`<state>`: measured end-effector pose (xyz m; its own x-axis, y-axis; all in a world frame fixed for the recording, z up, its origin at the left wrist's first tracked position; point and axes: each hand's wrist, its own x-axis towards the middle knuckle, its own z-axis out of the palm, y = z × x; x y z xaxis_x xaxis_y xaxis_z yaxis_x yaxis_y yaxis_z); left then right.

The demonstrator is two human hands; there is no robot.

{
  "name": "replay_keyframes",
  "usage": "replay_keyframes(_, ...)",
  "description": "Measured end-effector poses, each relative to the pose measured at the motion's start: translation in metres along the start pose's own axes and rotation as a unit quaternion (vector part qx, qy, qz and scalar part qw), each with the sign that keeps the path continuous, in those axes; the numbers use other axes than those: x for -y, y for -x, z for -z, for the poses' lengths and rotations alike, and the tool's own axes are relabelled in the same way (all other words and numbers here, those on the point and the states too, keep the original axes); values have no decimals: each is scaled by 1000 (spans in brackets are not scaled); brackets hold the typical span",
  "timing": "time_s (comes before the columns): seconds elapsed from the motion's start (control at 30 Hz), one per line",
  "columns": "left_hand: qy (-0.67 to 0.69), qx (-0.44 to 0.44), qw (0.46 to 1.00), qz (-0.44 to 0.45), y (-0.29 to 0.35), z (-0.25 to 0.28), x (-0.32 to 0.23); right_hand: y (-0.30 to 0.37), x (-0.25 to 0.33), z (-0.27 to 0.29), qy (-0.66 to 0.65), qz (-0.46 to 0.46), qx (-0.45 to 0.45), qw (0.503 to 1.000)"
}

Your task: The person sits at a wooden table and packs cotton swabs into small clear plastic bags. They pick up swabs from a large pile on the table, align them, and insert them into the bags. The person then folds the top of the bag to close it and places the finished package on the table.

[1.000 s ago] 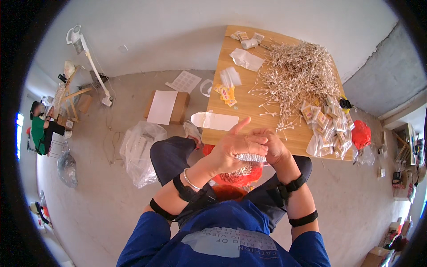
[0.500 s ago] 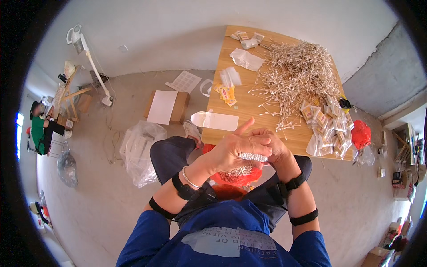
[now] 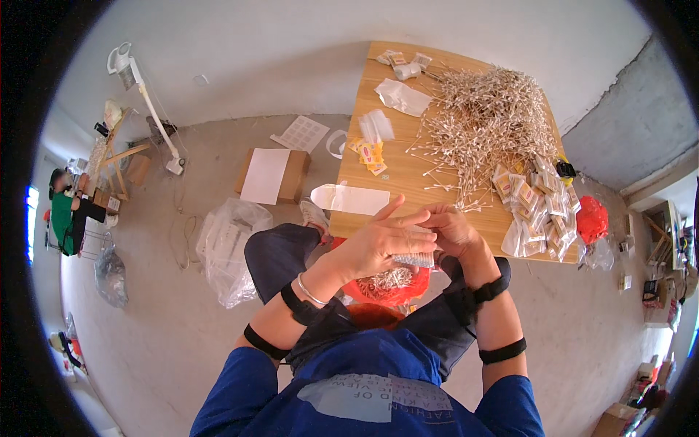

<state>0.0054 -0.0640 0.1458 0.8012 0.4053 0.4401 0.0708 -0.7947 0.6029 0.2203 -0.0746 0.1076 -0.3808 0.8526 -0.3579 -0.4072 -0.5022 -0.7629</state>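
A bundle of cotton swabs lies in my left hand, its white tips packed side by side. The left fingers wrap around it while the index finger points up and away. My right hand is beside the bundle's right end, thumb and fingers pinched together; what they hold, if anything, is hidden. Below both hands, between my knees, a red plastic bag contains more loose swabs. On the wooden table ahead, a large heap of loose cotton swabs spreads across the right side.
Packed swab bags pile at the table's right corner. Yellow cards, clear sleeves and a white paper strip lie at left. A cardboard box and plastic bag stand on the floor. Another person sits far left.
My right hand has shifted slightly right and drawn a little apart from the left. The bundle has tilted, so more of the sticks' side shows.
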Motion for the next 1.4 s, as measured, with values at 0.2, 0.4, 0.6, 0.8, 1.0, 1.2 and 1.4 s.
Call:
replay_keyframes(0.2, -178, -24, 984, -24, 15, -23, 18, -14, 12, 18, 178, 5, -62, 982)
replay_keyframes(0.4, 193, -194, 934, 230, 42, -54, 68, -25, 12, 26, 477, 167, -104, 857)
replay_keyframes(0.6, 292, -136, 874, 365, 15, -57, 83, -34, -4, 20, 584, 340, -95, 731)
replay_keyframes(0.8, 302, -151, 862, 378, 21, -78, 97, -30, -28, 30, 574, 342, -123, 734)
replay_keyframes(1.0, 279, -154, 884, 342, 22, -84, 92, -14, -48, 31, 452, 253, -148, 842)
replay_keyframes(1.2, 295, -166, 872, 354, 17, -82, 86, -15, -55, 26, 371, 265, -159, 876)
replay_keyframes(1.4, 203, -185, 899, 341, 15, -83, 81, -19, -62, 26, 402, 293, -182, 848)
